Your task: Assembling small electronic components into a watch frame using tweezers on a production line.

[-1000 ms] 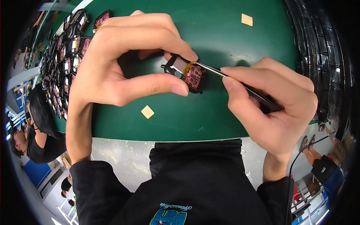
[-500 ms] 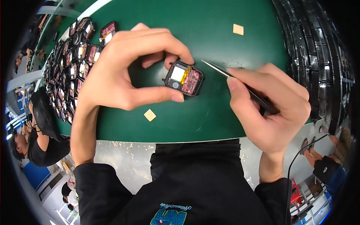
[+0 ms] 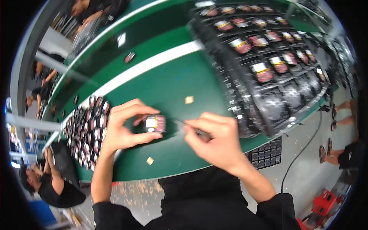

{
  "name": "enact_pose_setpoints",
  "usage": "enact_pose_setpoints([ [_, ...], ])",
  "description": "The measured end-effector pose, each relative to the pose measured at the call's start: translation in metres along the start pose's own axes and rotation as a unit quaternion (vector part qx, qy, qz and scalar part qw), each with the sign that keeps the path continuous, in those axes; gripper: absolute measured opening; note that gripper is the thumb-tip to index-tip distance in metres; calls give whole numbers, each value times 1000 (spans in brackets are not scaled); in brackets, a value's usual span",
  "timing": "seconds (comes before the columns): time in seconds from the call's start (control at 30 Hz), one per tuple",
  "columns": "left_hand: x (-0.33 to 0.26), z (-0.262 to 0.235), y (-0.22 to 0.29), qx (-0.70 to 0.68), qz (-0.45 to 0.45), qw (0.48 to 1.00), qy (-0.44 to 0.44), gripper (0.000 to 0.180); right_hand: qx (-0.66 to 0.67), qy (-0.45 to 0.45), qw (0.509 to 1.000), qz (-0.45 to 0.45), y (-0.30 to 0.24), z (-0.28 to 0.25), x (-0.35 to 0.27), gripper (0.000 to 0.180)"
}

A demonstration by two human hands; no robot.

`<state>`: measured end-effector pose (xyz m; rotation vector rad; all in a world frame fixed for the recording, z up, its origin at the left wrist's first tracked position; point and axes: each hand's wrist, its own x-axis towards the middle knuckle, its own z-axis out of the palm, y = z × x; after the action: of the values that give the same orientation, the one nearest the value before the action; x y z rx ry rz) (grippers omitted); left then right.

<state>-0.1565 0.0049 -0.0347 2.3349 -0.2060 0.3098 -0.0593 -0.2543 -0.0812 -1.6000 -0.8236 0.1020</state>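
My left hand (image 3: 124, 128) pinches a small black-cased electronic module (image 3: 156, 124) by its edges, between the thumb and the fingers. A white block and a red circuit board show on its upper face. Beside it, my right hand (image 3: 218, 142) grips slim pointed tweezers (image 3: 179, 122) like a pen. Their tip is blurred and points toward the module, with a gap between. Two small pale yellow squares lie on the green table: one square (image 3: 189, 100) beyond the hands, the other square (image 3: 150, 161) nearer me.
Many similar modules form a pile (image 3: 87, 132) at the left. A stack of black plastic trays (image 3: 226, 86) rises at the right, modules in its top tray. A white rail (image 3: 153, 63) borders the table's far side. People sit at the left; a tray (image 3: 270, 149) lies on the floor.
The view has swung toward the right and up, bringing the tray stack's top into sight. Both hands keep their hold; the module and the tweezers remain close together.
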Motion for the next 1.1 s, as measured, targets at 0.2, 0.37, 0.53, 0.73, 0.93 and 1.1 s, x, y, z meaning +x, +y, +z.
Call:
enact_pose_setpoints([
  [0.2, 99, -3, 51, -3, 147, 989, 23, 51, 14, -7, 999, -31, 9, 6, -3, 13],
  [0.37, 215, 72, 125, -49, 266, 962, -45, 46, 12, -11, 998, -65, 10, 5, -2, 16],
  [0.53, 294, 149, 146, 26, 352, 927, -126, 44, 7, -27, 998, -58, 14, 9, -1, 18],
  [0.73, 278, 135, 122, 31, 314, 942, -114, 33, 30, -21, 999, -39, 6, 8, -1, 15],
  [0.93, 225, 16, 26, 144, 214, 966, 38, 24, -16, -18, 999, -48, 11, -1, -4, 13],
  [1.1, 141, -91, -114, 331, -84, 940, -11, 47, 10, -28, 998, -56, 7, 3, -3, 14],
])
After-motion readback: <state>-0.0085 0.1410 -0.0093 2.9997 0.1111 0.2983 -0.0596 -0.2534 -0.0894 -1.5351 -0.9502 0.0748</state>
